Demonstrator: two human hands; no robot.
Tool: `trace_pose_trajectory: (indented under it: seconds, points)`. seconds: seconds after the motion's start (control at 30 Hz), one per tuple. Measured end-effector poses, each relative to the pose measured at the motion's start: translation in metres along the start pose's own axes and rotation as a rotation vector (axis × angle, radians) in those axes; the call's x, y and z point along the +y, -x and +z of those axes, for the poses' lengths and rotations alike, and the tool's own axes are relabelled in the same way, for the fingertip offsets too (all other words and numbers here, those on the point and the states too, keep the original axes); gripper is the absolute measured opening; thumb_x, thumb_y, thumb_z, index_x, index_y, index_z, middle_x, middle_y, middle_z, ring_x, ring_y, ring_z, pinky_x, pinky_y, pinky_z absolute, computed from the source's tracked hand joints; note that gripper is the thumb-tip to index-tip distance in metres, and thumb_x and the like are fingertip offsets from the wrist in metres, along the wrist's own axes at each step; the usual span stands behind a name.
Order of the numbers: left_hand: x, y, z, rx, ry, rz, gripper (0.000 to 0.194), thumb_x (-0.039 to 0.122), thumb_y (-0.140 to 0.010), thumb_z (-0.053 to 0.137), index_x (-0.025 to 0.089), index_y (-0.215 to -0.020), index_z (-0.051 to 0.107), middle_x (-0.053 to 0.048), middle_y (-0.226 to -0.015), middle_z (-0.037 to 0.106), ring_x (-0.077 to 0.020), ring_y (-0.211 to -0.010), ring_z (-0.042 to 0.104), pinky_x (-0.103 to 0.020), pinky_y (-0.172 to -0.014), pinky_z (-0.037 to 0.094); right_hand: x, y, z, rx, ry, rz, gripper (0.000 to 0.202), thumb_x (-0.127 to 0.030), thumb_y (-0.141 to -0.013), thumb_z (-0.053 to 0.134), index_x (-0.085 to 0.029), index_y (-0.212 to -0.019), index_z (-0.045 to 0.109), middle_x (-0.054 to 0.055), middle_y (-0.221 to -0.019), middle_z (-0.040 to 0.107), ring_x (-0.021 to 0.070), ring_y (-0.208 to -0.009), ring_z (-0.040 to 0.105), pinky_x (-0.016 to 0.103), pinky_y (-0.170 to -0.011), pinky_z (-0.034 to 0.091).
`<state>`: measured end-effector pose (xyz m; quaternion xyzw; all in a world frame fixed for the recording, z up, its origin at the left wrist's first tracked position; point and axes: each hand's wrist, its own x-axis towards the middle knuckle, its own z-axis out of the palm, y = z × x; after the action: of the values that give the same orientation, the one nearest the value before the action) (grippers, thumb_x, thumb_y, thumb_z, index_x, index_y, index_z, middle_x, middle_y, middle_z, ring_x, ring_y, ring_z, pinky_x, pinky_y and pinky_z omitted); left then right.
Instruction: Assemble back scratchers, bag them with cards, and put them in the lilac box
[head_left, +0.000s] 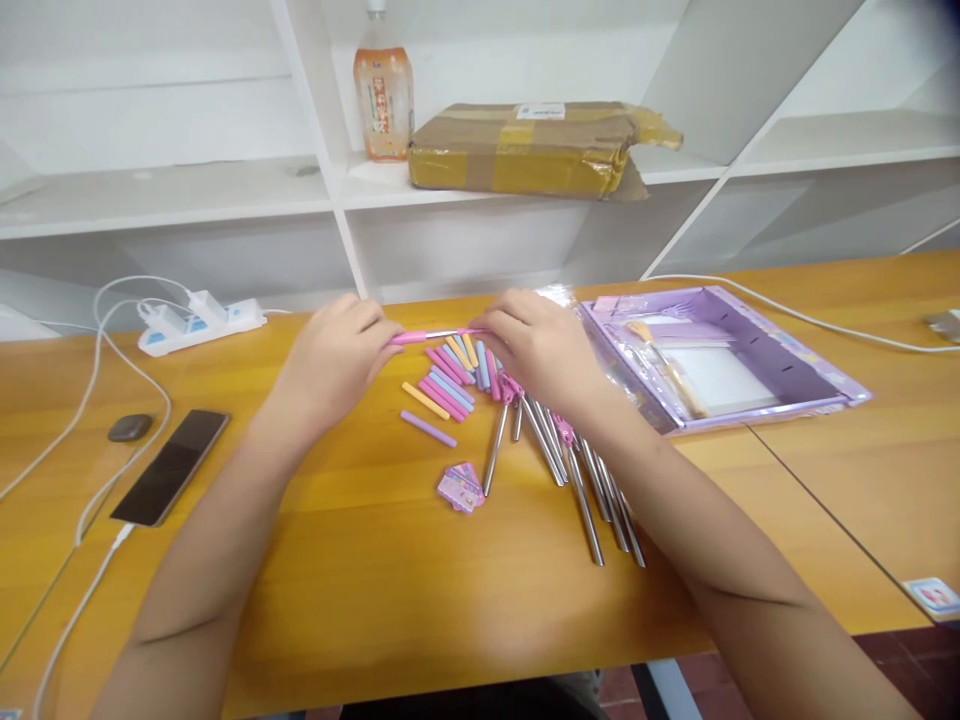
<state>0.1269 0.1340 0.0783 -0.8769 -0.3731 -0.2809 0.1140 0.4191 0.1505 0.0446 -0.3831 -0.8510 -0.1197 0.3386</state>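
A thin pink pen-like stick [409, 338] with a silver middle section stretches between both hands, above the table. My left hand [341, 350] pinches its left end, and my right hand [525, 338] has closed fingers around the pink right end. Below them lie several chalk-like sticks [448, 388] in pink, blue, yellow and purple. Several silver metal tubes [544, 445] lie beneath and beside my right forearm, some with pink clips [562, 430]. A small pile of pink-purple cards [461, 487] is in front of the sticks.
At the right is a purple open box [780, 350] with a brush [667, 370] over its left side. A black phone [171, 468], white cables and a power strip [202, 323] are at the left. A bottle [384, 95] and taped carton [517, 150] stand on the shelf.
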Motion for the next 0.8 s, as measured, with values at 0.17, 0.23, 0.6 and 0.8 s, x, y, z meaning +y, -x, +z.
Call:
trace_pose_trajectory:
  seconds: [0.17, 0.23, 0.6, 0.8]
  points:
    - [0.007, -0.002, 0.004, -0.081, -0.215, -0.003, 0.023, 0.030, -0.109, 0.058, 0.021, -0.104, 0.078, -0.009, -0.089, 0.068, -0.0273, -0.087, 0.059, -0.041, -0.075, 0.044, 0.007, 0.000, 0.006, 0.042, 0.240, -0.044, 0.028, -0.020, -0.112, 0.049, -0.024, -0.094, 0.069, 0.007, -0.091, 0.065, 0.0233, -0.085, 0.052, 0.037, -0.074, 0.031]
    - [-0.001, -0.003, 0.004, -0.082, -0.269, -0.031, 0.022, 0.030, -0.109, 0.058, 0.021, -0.105, 0.078, -0.010, -0.092, 0.069, -0.0282, -0.088, 0.059, -0.041, -0.074, 0.043, 0.021, -0.002, 0.007, 0.059, 0.266, -0.018, 0.028, -0.022, -0.113, 0.048, -0.024, -0.094, 0.069, 0.006, -0.093, 0.064, 0.0229, -0.086, 0.049, 0.037, -0.075, 0.029]
    - [-0.130, 0.042, -0.052, 0.061, -0.448, -0.358, 0.043, 0.055, -0.111, 0.051, 0.022, -0.110, 0.077, -0.006, -0.102, 0.072, -0.0235, -0.097, 0.050, -0.041, -0.091, 0.047, 0.211, 0.046, -0.043, 0.226, 0.484, 0.476, 0.025, -0.038, -0.107, 0.066, -0.022, -0.089, 0.073, 0.016, -0.099, 0.066, 0.0261, -0.094, 0.051, 0.041, -0.085, 0.034]
    - [-0.133, 0.044, -0.044, 0.075, -0.425, -0.330, 0.051, 0.058, -0.111, 0.048, 0.018, -0.114, 0.079, -0.009, -0.106, 0.072, -0.0238, -0.099, 0.049, -0.040, -0.095, 0.045, 0.239, 0.069, -0.051, 0.282, 0.535, 0.570, 0.012, -0.030, -0.100, 0.071, -0.021, -0.095, 0.077, 0.017, -0.099, 0.067, 0.0260, -0.093, 0.055, 0.041, -0.084, 0.039]
